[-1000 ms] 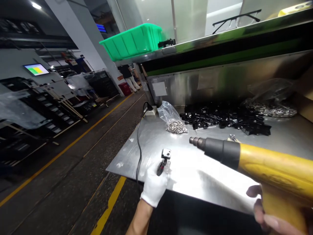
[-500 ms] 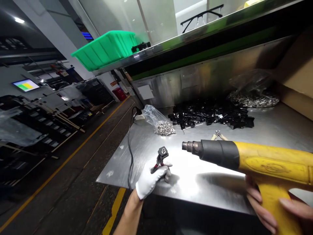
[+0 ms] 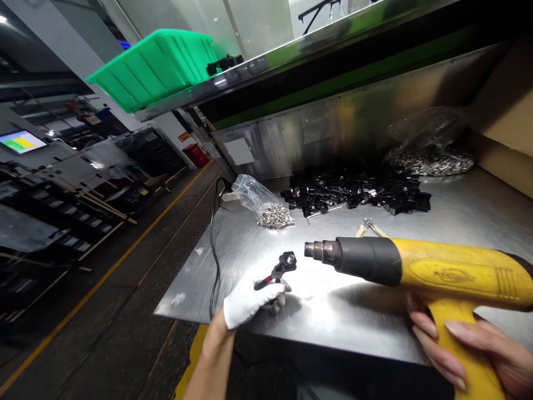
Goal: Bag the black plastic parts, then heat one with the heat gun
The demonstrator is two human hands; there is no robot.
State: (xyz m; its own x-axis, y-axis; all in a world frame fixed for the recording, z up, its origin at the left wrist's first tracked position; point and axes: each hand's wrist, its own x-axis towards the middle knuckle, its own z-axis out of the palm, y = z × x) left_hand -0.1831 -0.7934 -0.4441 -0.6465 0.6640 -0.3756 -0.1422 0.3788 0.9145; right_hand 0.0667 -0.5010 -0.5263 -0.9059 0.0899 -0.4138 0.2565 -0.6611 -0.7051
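My left hand (image 3: 254, 301), in a white glove, is closed around pliers (image 3: 266, 281) with red and black handles. At the jaws of the pliers sits a small black part (image 3: 287, 261) with a round metal fitting facing right. My bare right hand (image 3: 466, 339) grips the handle of a yellow heat gun (image 3: 453, 266). The gun lies level, and its stepped metal nozzle points left at the black part, a short gap apart. Behind the gun, partly covered by it, lies a pair of pliers with pale handles (image 3: 377, 229).
On the metal table (image 3: 191, 278) are a bag of small metal fittings (image 3: 275, 215), a heap of black parts (image 3: 353, 189) and a larger bag of metal pieces (image 3: 433, 161). A black cable (image 3: 214, 250) runs down the left side. A green bin (image 3: 158, 69) stands on the shelf above.
My left hand has turned the black part so its metal fitting faces the heat gun's nozzle. The gap between the part and the nozzle has narrowed. The camera view has shifted slightly.
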